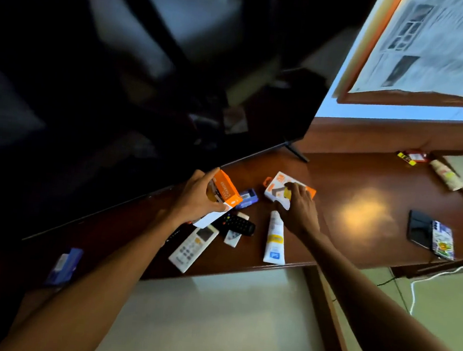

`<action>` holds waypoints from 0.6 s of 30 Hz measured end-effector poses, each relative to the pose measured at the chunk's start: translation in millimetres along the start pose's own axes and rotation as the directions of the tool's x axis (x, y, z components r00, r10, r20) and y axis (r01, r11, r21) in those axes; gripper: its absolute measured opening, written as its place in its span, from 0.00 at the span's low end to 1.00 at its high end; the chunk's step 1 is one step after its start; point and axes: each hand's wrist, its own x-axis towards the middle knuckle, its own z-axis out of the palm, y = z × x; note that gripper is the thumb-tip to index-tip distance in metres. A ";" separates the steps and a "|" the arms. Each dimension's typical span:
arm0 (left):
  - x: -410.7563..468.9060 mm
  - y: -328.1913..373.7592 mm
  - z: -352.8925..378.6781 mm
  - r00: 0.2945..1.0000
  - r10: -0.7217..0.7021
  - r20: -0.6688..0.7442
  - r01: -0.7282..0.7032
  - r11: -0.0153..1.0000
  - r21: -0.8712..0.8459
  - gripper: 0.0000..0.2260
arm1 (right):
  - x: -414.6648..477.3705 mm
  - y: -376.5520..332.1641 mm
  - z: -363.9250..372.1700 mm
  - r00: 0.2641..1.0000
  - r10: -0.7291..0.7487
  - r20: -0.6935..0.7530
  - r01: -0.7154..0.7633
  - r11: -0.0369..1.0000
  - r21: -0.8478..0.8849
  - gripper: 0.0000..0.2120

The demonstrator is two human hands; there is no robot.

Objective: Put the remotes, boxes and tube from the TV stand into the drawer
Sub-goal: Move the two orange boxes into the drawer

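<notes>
My left hand (197,197) holds an orange and white box (223,192) lifted above the TV stand (363,192). My right hand (300,206) rests on a flat orange and white box (277,186) lying on the stand, fingers curled over its edge. A white tube (274,239) lies just below that hand. Between my hands lie a black remote (237,224), a white remote (195,245), a small white remote (232,237) and a small blue box (248,197). The open drawer (212,322) sits below the stand's front edge, its pale bottom showing.
A large dark TV (121,81) fills the upper left, its foot (296,151) on the stand. A phone (419,228) and a patterned case (443,240) lie at right, with a paper cup (446,174) and red packet (412,157) behind. A blue box (65,265) is at left. A white cable (413,289) hangs right.
</notes>
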 end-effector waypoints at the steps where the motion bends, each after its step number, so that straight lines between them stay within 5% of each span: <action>1: 6.1 6.1 8.6 1.000 0.010 -0.015 -0.010 1.000 0.002 0.48 | 14.8 11.7 -5.5 1.000 0.005 0.027 -0.003 0.997 -0.074 0.30; 4: 25.2 18.9 32.3 0.998 0.002 -0.063 0.001 0.999 0.046 0.49 | 50.0 35.7 -12.2 0.987 -0.012 0.161 0.048 0.974 -0.221 0.45; 9: 53.9 41.5 62.7 0.990 -0.057 -0.129 0.076 0.985 0.152 0.49 | 83.4 55.7 -0.3 0.938 -0.057 0.342 0.172 0.933 -0.317 0.56; 13: 63.8 54.6 73.1 0.985 -0.081 -0.155 0.114 0.969 0.218 0.48 | 89.2 64.3 3.8 0.933 -0.088 0.350 0.203 0.929 -0.309 0.48; 18: 44.0 63.6 60.8 0.966 -0.089 -0.243 0.150 0.958 0.246 0.46 | 74.7 54.8 -14.2 0.962 -0.215 0.170 0.240 0.960 -0.144 0.43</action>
